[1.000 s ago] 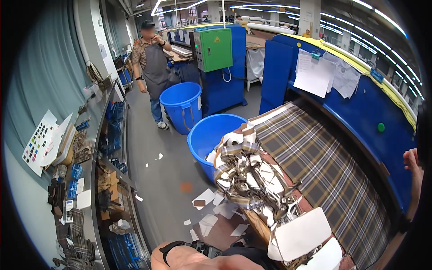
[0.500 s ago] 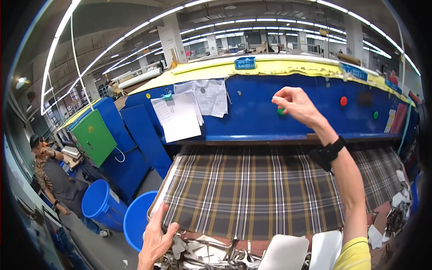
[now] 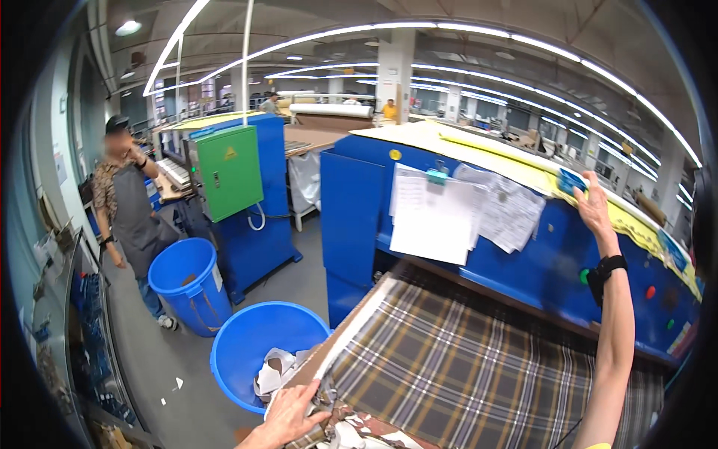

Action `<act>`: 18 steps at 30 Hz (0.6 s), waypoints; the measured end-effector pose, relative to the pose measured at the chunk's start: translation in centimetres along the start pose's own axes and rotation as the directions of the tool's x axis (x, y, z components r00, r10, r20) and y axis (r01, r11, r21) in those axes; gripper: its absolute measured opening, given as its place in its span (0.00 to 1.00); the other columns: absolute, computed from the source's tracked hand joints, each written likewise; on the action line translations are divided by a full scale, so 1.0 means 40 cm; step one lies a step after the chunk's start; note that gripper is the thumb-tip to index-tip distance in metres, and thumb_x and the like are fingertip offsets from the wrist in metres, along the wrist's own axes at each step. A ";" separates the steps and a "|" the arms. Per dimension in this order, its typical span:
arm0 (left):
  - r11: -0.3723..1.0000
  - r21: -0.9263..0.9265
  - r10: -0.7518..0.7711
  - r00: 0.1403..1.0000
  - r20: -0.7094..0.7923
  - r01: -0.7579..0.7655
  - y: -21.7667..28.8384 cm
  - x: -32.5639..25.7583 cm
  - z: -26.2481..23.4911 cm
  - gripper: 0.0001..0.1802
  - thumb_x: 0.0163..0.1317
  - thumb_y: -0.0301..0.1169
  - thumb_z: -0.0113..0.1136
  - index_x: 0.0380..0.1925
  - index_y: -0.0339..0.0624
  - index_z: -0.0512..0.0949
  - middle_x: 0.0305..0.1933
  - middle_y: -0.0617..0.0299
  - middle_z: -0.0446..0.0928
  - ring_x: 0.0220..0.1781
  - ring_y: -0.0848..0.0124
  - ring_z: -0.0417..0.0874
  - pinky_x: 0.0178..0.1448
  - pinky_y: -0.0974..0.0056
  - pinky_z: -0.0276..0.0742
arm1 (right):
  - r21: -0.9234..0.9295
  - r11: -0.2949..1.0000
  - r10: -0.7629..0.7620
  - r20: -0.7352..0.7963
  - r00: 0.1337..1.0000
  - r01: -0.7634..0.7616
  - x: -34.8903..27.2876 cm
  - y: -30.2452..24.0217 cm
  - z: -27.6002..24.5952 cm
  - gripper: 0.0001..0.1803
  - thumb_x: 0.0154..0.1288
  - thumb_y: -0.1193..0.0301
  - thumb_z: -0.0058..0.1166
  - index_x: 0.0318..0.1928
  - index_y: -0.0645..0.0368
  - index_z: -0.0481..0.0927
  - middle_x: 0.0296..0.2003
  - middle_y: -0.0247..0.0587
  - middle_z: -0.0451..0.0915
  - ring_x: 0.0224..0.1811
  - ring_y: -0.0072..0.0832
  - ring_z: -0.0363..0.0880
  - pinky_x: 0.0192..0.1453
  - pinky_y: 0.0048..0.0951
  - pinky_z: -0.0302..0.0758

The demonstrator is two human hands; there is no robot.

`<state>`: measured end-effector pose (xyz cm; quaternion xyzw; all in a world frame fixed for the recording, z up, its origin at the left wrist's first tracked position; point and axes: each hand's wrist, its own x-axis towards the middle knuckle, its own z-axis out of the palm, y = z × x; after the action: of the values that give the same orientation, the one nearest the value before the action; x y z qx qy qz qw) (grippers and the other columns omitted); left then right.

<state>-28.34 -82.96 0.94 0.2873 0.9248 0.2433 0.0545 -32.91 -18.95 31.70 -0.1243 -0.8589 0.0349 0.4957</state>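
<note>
My left hand [image 3: 295,415] lies with its fingers apart on the near left corner of a stack edge, beside plaid fabric [image 3: 456,352] in dark grey, white and mustard. Beneath its fingers the plaid meets brown and white scraps. Up at the right, my right hand [image 3: 596,209] is curled round the right end of a small blue basket [image 3: 571,182], which sits on the yellow-covered top of a blue machine [image 3: 516,273]. The inside of the basket cannot be made out. A dark band circles my right wrist.
A large blue bin [image 3: 232,333] holding scraps stands left of the fabric, with another blue bin [image 3: 187,262] behind it. A person in a grey apron [image 3: 138,217] stands at the far left. Papers [image 3: 430,217] hang clipped to the machine. A green cabinet [image 3: 228,172] is behind.
My view has swung left. My right hand has gone from a raised pinch in front of the machine to the blue basket. My left hand stays at the fabric's left edge.
</note>
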 end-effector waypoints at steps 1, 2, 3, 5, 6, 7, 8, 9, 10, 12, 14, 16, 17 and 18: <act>1.000 -0.021 -0.010 0.997 -0.080 0.009 0.007 -0.015 0.008 0.40 0.64 0.49 0.63 0.71 0.44 0.62 0.52 0.47 0.76 0.56 0.52 0.73 0.60 0.51 0.69 | -0.046 0.999 0.026 0.028 0.999 -0.025 0.015 0.034 0.036 0.23 0.65 0.64 0.60 0.55 0.62 0.71 0.46 0.59 0.80 0.53 0.52 0.79 0.59 0.44 0.72; 0.996 -0.082 0.021 0.993 -0.114 -0.030 0.005 -0.003 0.015 0.41 0.62 0.48 0.64 0.71 0.43 0.63 0.52 0.45 0.75 0.55 0.50 0.73 0.60 0.51 0.68 | -0.129 0.991 0.050 0.046 0.998 -0.044 0.037 0.081 0.028 0.24 0.64 0.62 0.61 0.55 0.63 0.72 0.47 0.58 0.79 0.53 0.52 0.79 0.58 0.43 0.73; 0.987 -0.143 0.056 0.988 -0.142 -0.077 0.003 0.015 0.022 0.41 0.61 0.46 0.66 0.70 0.41 0.63 0.52 0.44 0.75 0.54 0.48 0.73 0.61 0.51 0.68 | -0.163 0.987 -0.001 0.028 1.000 0.005 0.061 0.141 0.006 0.24 0.64 0.61 0.62 0.53 0.63 0.74 0.48 0.57 0.79 0.53 0.51 0.79 0.58 0.42 0.73; 0.977 -0.181 0.081 0.981 -0.174 -0.112 -0.011 0.008 0.014 0.45 0.60 0.46 0.67 0.72 0.40 0.60 0.51 0.42 0.74 0.55 0.46 0.73 0.61 0.49 0.66 | -0.128 0.991 0.049 0.061 0.997 -0.041 0.063 0.150 0.024 0.24 0.64 0.58 0.63 0.50 0.65 0.79 0.48 0.53 0.78 0.52 0.46 0.79 0.58 0.39 0.73; 0.980 -0.176 0.069 0.988 -0.139 -0.093 -0.024 0.002 0.012 0.46 0.59 0.49 0.67 0.71 0.37 0.60 0.54 0.42 0.74 0.57 0.46 0.73 0.63 0.49 0.66 | -0.117 0.989 0.100 0.117 0.988 -0.086 0.072 0.141 0.036 0.25 0.65 0.56 0.63 0.50 0.65 0.78 0.48 0.52 0.78 0.51 0.42 0.79 0.58 0.36 0.72; 0.982 -0.170 0.065 0.993 -0.099 -0.081 -0.041 0.000 0.013 0.48 0.59 0.51 0.67 0.71 0.34 0.59 0.57 0.41 0.73 0.60 0.46 0.73 0.65 0.48 0.66 | -0.125 0.991 0.069 0.122 0.990 -0.053 0.078 0.146 0.046 0.25 0.65 0.56 0.63 0.49 0.66 0.79 0.45 0.51 0.80 0.49 0.39 0.79 0.56 0.36 0.73; 0.984 -0.163 0.057 0.997 -0.054 -0.065 -0.050 -0.008 0.007 0.49 0.58 0.53 0.67 0.70 0.32 0.59 0.60 0.40 0.72 0.62 0.47 0.73 0.67 0.48 0.65 | -0.129 0.991 0.040 0.131 0.991 -0.023 0.076 0.129 0.057 0.24 0.65 0.56 0.63 0.47 0.67 0.79 0.43 0.50 0.82 0.47 0.37 0.80 0.54 0.35 0.74; 0.990 -0.139 0.022 0.999 0.023 -0.019 -0.056 -0.017 -0.005 0.52 0.59 0.54 0.67 0.72 0.33 0.55 0.65 0.39 0.68 0.66 0.46 0.70 0.67 0.49 0.65 | -0.050 0.996 0.077 0.203 0.976 -0.068 0.073 0.113 0.069 0.24 0.65 0.56 0.63 0.45 0.67 0.80 0.39 0.49 0.83 0.43 0.36 0.81 0.51 0.35 0.74; 0.987 -0.157 0.028 0.999 0.037 -0.022 -0.055 -0.013 -0.018 0.52 0.59 0.53 0.67 0.73 0.33 0.54 0.65 0.39 0.68 0.66 0.46 0.70 0.68 0.49 0.65 | 0.011 0.994 0.105 0.258 0.961 -0.112 0.073 0.077 0.051 0.23 0.65 0.56 0.63 0.43 0.68 0.81 0.36 0.49 0.84 0.39 0.35 0.81 0.48 0.35 0.75; 0.982 -0.189 0.034 0.997 0.066 -0.021 -0.050 -0.020 -0.039 0.53 0.59 0.53 0.67 0.74 0.34 0.52 0.65 0.38 0.67 0.66 0.46 0.69 0.68 0.48 0.64 | 0.023 0.999 0.024 0.157 0.987 -0.028 0.057 0.089 0.074 0.21 0.65 0.58 0.63 0.39 0.68 0.81 0.33 0.49 0.85 0.33 0.33 0.80 0.44 0.34 0.75; 0.977 -0.214 0.047 0.993 0.112 -0.022 -0.065 -0.013 -0.041 0.55 0.57 0.54 0.68 0.74 0.35 0.51 0.67 0.39 0.66 0.68 0.46 0.68 0.70 0.49 0.64 | -0.010 1.000 -0.029 0.065 0.997 0.030 0.064 0.097 0.042 0.20 0.65 0.58 0.63 0.37 0.67 0.80 0.32 0.51 0.84 0.32 0.35 0.79 0.43 0.35 0.74; 0.971 -0.240 0.042 0.987 0.156 -0.003 -0.072 -0.008 -0.047 0.55 0.57 0.54 0.68 0.74 0.36 0.51 0.67 0.39 0.65 0.68 0.46 0.67 0.71 0.51 0.64 | -0.102 0.994 -0.041 -0.008 0.999 0.040 0.058 0.101 0.038 0.21 0.65 0.58 0.63 0.34 0.68 0.78 0.29 0.55 0.81 0.31 0.38 0.78 0.41 0.37 0.72; 0.973 -0.229 0.010 0.985 0.175 0.031 -0.066 -0.009 -0.057 0.55 0.57 0.53 0.68 0.74 0.36 0.51 0.67 0.39 0.65 0.69 0.46 0.67 0.71 0.51 0.64 | -0.143 0.989 -0.045 -0.043 0.998 0.039 0.050 0.102 0.044 0.21 0.64 0.58 0.63 0.33 0.68 0.77 0.28 0.56 0.79 0.30 0.40 0.77 0.40 0.39 0.72; 0.974 -0.219 -0.019 0.981 0.193 0.062 -0.060 -0.007 -0.068 0.55 0.57 0.53 0.68 0.75 0.37 0.51 0.67 0.39 0.65 0.69 0.46 0.66 0.71 0.52 0.64 | -0.143 0.988 -0.067 -0.099 0.993 0.052 0.038 0.102 0.052 0.22 0.64 0.58 0.63 0.32 0.68 0.75 0.26 0.56 0.77 0.29 0.42 0.75 0.39 0.39 0.71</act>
<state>-29.98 -85.97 2.17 0.2821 0.8878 0.3162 0.1795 -34.69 -14.49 31.20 -0.1347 -0.8357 -0.0469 0.5303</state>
